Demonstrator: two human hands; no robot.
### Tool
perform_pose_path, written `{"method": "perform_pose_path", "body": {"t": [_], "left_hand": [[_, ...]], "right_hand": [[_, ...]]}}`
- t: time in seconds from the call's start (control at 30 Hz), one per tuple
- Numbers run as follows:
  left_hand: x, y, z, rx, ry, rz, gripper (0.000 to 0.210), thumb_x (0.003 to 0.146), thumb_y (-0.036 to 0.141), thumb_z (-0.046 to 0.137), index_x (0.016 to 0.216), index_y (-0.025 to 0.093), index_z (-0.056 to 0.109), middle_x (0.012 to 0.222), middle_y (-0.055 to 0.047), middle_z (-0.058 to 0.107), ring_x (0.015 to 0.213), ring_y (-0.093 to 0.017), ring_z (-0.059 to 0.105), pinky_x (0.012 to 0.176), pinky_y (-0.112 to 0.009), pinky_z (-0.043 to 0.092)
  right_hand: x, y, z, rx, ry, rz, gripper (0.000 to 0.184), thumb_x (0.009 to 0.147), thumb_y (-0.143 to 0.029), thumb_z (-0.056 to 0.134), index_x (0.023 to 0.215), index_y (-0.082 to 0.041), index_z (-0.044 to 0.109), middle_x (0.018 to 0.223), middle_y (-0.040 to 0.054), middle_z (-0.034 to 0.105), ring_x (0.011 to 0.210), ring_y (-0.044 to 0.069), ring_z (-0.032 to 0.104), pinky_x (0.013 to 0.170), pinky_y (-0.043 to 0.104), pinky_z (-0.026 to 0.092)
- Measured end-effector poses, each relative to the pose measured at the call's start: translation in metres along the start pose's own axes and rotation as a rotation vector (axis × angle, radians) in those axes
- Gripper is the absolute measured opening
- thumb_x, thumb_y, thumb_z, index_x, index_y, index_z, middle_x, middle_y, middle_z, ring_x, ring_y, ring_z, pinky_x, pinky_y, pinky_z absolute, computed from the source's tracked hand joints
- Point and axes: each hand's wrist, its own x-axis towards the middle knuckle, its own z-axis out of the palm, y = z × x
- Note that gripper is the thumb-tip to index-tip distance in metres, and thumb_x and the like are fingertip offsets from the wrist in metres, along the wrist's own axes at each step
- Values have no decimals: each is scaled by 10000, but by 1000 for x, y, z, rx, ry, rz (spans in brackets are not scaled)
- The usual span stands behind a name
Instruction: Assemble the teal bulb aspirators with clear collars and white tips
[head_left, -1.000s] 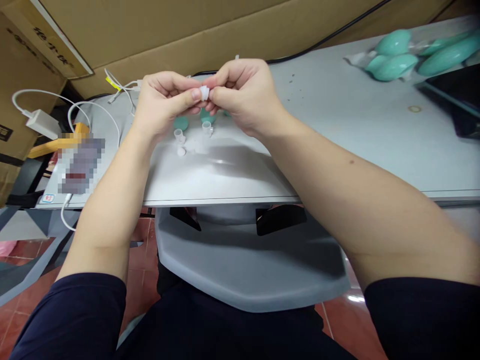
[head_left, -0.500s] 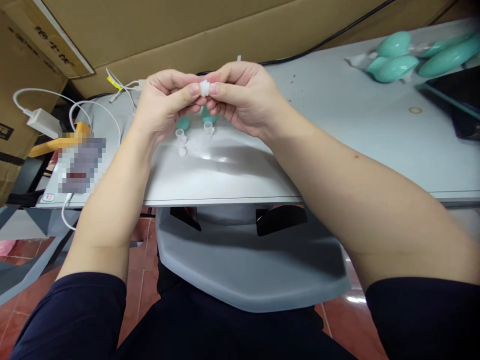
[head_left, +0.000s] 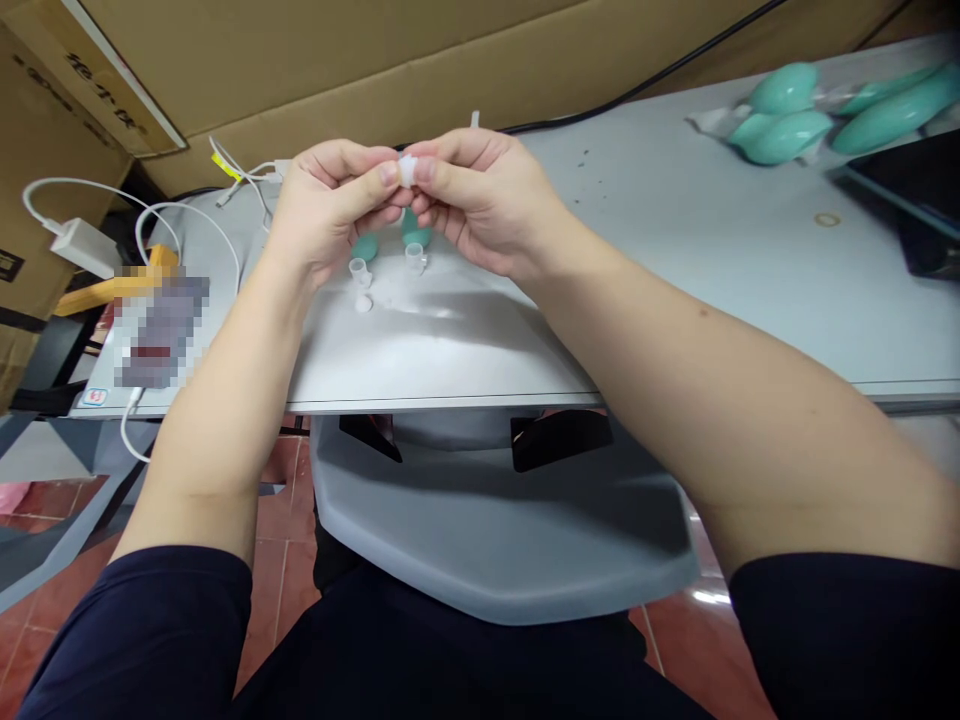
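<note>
Between the fingertips of both hands is a small white plastic piece, pinched from either side above the table. My left hand is closed on its left end, thumb on top. My right hand grips the right end in the same way, its thumb covering part of the piece. On the table just below stand two small clear plastic cups with side spouts, a left one and a right one. A small white round cap lies in front of them. Two teal rounded objects are partly hidden behind my fingers.
Teal egg-shaped bulbs in clear wrapping lie at the back right, beside a black object and a beige ring. On the left are a blurred phone, a white charger with cables and a yellow bar. Cardboard stands behind.
Both hands stay pinched on the white piece. The right thumb has moved slightly inward and up, so less of the piece shows. The table things have not moved.
</note>
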Motion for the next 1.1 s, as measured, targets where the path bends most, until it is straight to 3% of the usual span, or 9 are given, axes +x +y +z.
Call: {"method": "perform_pose_path", "body": {"t": [0.2, 0.43, 0.6, 0.7, 0.73, 0.77, 0.8, 0.9, 1.1], "left_hand": [[3, 1, -3, -6, -45, -23, 474, 618, 538, 1129, 911, 367, 797, 865, 100, 854, 968, -248, 751, 1036, -559, 593], [5, -1, 2, 4, 34, 34, 277, 691, 434, 1043, 870, 387, 837, 876, 108, 868, 964, -240, 734, 1027, -548, 588], [5, -2, 0, 19, 51, 88, 386, 699, 451, 1104, 909, 332, 803, 877, 95, 862, 932, -222, 751, 968, -518, 611], [-3, 12, 2, 135, 46, 188, 239, 907, 473, 999, 880, 302, 834, 829, 20, 834, 793, -204, 768, 792, -436, 611], [-7, 17, 2, 230, -72, 155, 205, 936, 470, 977, 893, 304, 867, 852, -8, 846, 785, -215, 778, 778, -430, 621], [-10, 21, 3, 314, -126, 162, 171, 928, 448, 980, 919, 302, 893, 862, -20, 848, 787, -220, 778, 776, -417, 618], [-12, 24, 2, 372, -101, 224, 167, 889, 421, 1008, 914, 294, 902, 871, -25, 846, 780, -217, 758, 765, -403, 605], [-16, 26, 0, 572, -175, 279, 150, 839, 386, 1003, 840, 277, 899, 795, -23, 810, 729, -221, 692, 791, -402, 604], [-17, 28, -2, 765, -415, 55, 113, 775, 319, 1013, 790, 271, 912, 719, -15, 779, 633, -211, 628, 712, -364, 522]], "right_hand": [[-1, -2, -1, -15, -7, 31, 111, 907, -472, 909, 982, -400, 870, 1109, 6, 874, 1107, 317, 822, 1123, 456, 671], [-9, -18, 9, -115, 71, -42, 76, 903, -448, 912, 897, -433, 838, 1057, -2, 867, 1113, 350, 811, 1098, 524, 696], [-9, -29, 11, -208, 163, -86, 134, 898, -329, 888, 841, -340, 767, 976, 29, 825, 979, 294, 797, 936, 431, 711], [-7, -40, -3, -372, 59, -90, 122, 880, -264, 866, 813, -276, 765, 858, 42, 792, 790, 257, 728, 811, 420, 651], [-6, -43, -9, -453, -56, -67, 78, 877, -248, 854, 826, -271, 801, 836, 40, 798, 764, 258, 715, 780, 422, 628], [-4, -45, -16, -534, -135, -76, 46, 880, -246, 850, 853, -282, 839, 829, 38, 807, 767, 262, 708, 777, 421, 611], [-3, -46, -23, -636, -230, -50, 78, 857, -225, 866, 871, -302, 865, 812, 31, 815, 768, 268, 710, 769, 418, 603], [0, -42, -38, -928, -388, -2, 201, 828, -117, 806, 808, -304, 878, 695, -14, 764, 649, 221, 645, 631, 367, 481], [-6, -38, -28, -1189, -548, 129, 354, 791, 76, 810, 717, -270, 809, 653, -48, 720, 565, 175, 540, 565, 347, 387]]}}
